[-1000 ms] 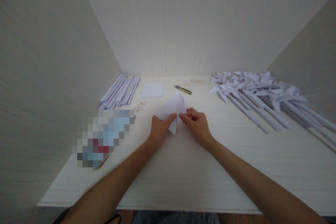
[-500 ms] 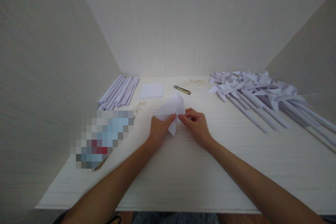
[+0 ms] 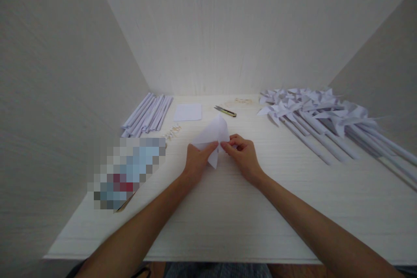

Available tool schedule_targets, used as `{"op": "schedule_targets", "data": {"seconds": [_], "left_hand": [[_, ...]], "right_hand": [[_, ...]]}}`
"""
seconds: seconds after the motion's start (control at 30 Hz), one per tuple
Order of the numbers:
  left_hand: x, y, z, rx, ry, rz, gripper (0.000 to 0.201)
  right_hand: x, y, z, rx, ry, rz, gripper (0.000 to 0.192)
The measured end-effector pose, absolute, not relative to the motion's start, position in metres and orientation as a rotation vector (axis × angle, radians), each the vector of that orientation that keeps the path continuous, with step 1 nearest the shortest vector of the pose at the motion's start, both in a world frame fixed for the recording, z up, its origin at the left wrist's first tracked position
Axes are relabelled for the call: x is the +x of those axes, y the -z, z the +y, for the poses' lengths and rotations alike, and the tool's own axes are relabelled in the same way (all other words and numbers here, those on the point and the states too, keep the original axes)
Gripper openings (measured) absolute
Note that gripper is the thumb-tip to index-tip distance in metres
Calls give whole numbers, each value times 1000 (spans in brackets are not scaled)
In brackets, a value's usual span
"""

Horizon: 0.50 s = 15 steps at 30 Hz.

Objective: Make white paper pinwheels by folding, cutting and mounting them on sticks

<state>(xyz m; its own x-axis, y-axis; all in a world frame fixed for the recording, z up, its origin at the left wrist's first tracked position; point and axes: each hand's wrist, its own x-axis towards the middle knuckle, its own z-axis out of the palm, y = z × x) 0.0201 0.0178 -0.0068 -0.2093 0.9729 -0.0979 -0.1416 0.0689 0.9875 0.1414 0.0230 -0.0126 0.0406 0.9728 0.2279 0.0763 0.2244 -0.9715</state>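
Note:
A white paper pinwheel head (image 3: 211,132), partly folded, is held over the middle of the table. My left hand (image 3: 196,158) grips it from the left, with the thumb pressed near its centre and the other fingers hidden behind the paper. At the right side of that centre, the thumb and forefinger of my right hand (image 3: 243,154) pinch together. Whether they hold only paper or also something small, I cannot make out. Beyond the paper lie yellow-handled thread snips (image 3: 225,111) and a stack of white paper squares (image 3: 188,112).
Rolled paper sticks (image 3: 148,113) are piled at the back left, with small pale pieces (image 3: 172,131) beside them. Finished paper pinwheels (image 3: 306,113) on sticks crowd the right. A blurred-out object (image 3: 130,173) lies at left. Walls enclose the white table (image 3: 215,226) on three sides.

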Motion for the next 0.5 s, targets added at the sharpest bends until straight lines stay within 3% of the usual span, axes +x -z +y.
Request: {"op": "schedule_targets", "data": {"seconds": [0.5], "left_hand": [[26, 2, 16, 879, -1463, 1344, 23]], "right_hand": [[137, 11, 19, -1049, -991, -1158, 19]]}}
